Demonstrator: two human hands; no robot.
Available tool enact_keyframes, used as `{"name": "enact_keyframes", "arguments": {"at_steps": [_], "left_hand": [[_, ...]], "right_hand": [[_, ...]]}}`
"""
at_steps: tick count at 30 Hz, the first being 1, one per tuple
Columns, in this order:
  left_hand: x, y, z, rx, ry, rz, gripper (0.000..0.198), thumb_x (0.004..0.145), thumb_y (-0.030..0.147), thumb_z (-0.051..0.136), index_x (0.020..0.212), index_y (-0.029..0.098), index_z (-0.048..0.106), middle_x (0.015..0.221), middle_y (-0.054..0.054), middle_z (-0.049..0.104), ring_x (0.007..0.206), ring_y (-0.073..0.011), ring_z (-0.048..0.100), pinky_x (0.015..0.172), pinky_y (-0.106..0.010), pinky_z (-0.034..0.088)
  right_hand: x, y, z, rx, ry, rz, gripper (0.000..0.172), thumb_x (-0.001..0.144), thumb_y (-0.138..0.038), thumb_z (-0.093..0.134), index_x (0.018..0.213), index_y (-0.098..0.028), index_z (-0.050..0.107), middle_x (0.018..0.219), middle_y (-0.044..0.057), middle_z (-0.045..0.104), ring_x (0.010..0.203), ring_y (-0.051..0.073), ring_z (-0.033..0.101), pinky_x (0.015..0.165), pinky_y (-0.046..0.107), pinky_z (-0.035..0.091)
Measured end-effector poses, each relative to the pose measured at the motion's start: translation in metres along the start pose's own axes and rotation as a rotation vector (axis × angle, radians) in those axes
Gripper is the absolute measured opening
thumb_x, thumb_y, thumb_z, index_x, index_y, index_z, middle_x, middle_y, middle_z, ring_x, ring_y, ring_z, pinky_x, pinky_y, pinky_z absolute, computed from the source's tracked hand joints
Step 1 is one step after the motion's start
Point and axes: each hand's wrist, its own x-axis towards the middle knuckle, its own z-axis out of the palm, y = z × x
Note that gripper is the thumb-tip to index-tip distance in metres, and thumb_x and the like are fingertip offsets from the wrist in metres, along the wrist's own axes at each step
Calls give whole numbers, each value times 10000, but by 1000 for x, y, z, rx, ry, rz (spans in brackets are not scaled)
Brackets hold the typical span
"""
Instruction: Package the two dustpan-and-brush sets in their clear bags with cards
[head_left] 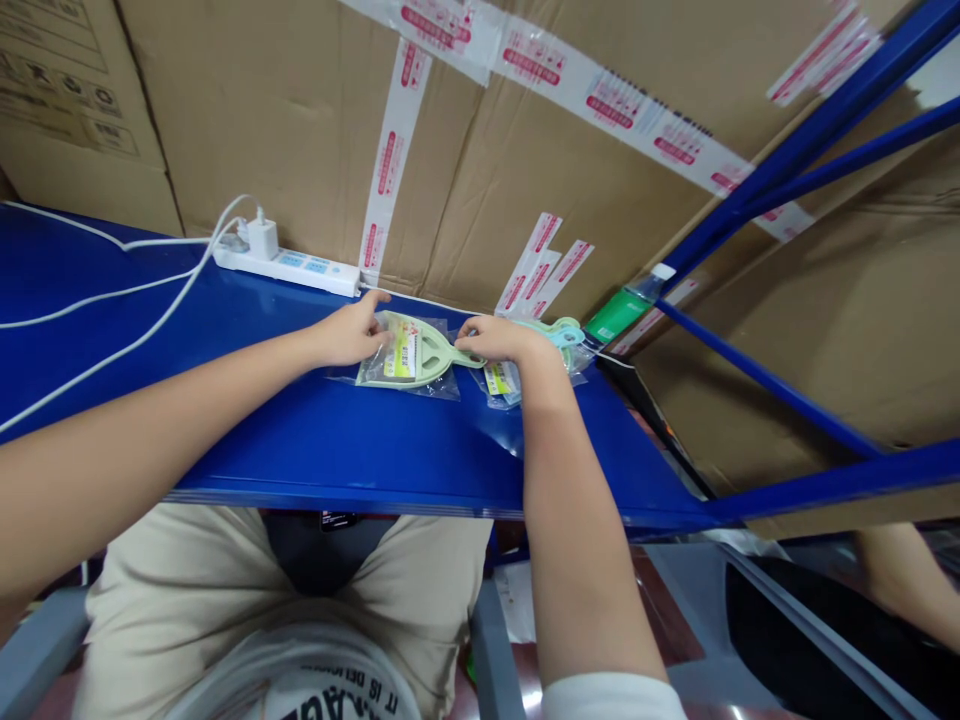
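Note:
A small light-green dustpan [431, 358] in a clear plastic bag, with a yellow and white label, lies on the blue shelf. My left hand [352, 333] is at its wide left end, thumb and fingers curled at the bag's edge. The dustpan's handle end meets my right hand [496, 338], whose fingers are closed on it. Under and beyond my right wrist lie more bagged pieces, among them a light-blue handle [566, 338] and a yellow label [496, 379]. My right hand and wrist partly cover them.
A white power strip [289, 268] with a plugged-in charger and white cables lies at the back left. Cardboard boxes [300, 130] stand behind the shelf. A green-labelled bottle [626, 308] leans near the blue frame [772, 375] on the right. Another person's arm [911, 575] shows at lower right.

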Motion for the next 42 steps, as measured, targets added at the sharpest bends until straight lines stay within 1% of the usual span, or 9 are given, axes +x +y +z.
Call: {"name": "enact_keyframes", "arguments": {"at_steps": [9, 13, 16, 20, 25, 30, 34, 38, 42], "left_hand": [[3, -2, 3, -17, 35, -23, 697, 807, 213, 691, 1473, 120, 510, 957, -77, 757, 932, -249, 716, 848, -342, 495], [3, -3, 0, -32, 70, -40, 727, 770, 209, 719, 1463, 119, 519, 1071, -113, 772, 990, -257, 716, 881, -345, 485], [3, -3, 1, -9, 58, -39, 700, 776, 206, 716, 1447, 129, 531, 1140, -124, 772, 1031, -258, 713, 908, -353, 485], [4, -4, 1, -2, 52, -43, 680, 789, 221, 717, 1439, 145, 534, 1134, -112, 777, 1004, -249, 714, 897, -357, 499], [5, -9, 0, -13, 64, -37, 683, 790, 254, 713, 1441, 169, 524, 1108, -86, 780, 954, -230, 707, 879, -363, 519], [5, -10, 0, -14, 33, -29, 641, 803, 247, 692, 1419, 153, 540, 1049, -74, 783, 904, -210, 703, 886, -372, 522], [4, -11, 0, -69, -20, -19, 646, 774, 232, 699, 1396, 156, 542, 993, -63, 784, 855, -197, 706, 831, -350, 530], [4, -17, 0, -121, -110, 36, 680, 743, 256, 711, 1390, 157, 527, 960, -64, 789, 823, -196, 713, 792, -340, 539], [6, -25, 0, -144, -173, 96, 710, 761, 299, 693, 1428, 165, 490, 972, -71, 799, 836, -203, 730, 801, -348, 546]], "right_hand": [[-1, -2, -4, -64, 17, -32, 226, 879, -170, 633, 1068, -191, 755, 1022, 87, 801, 811, 186, 711, 685, 266, 549], [-2, -2, -3, -33, -4, -12, 202, 883, -159, 617, 1032, -196, 750, 994, 81, 793, 803, 183, 703, 620, 249, 545], [-2, -3, -1, 4, -29, 1, 185, 873, -145, 609, 970, -205, 755, 984, 77, 788, 800, 188, 700, 609, 258, 568], [-1, -2, 0, 57, -51, 13, 211, 832, -96, 615, 940, -209, 756, 1004, 69, 781, 789, 182, 697, 653, 272, 598], [2, 0, 0, 72, -80, 33, 229, 816, -62, 636, 973, -198, 731, 1023, 52, 752, 781, 147, 666, 634, 221, 579], [2, 0, 0, 96, -93, 47, 247, 806, -37, 640, 975, -191, 733, 946, 33, 730, 756, 134, 652, 645, 218, 586], [1, 0, 0, 110, -88, 60, 291, 803, -15, 637, 1012, -186, 746, 946, 36, 742, 693, 129, 664, 620, 229, 591], [-1, 0, 0, 96, -76, 70, 351, 802, -19, 661, 1089, -196, 761, 1023, 46, 773, 627, 127, 691, 623, 250, 599], [-1, -1, 0, 98, -71, 68, 367, 823, -12, 637, 1125, -180, 760, 1118, 75, 776, 609, 119, 690, 612, 251, 603]]}}
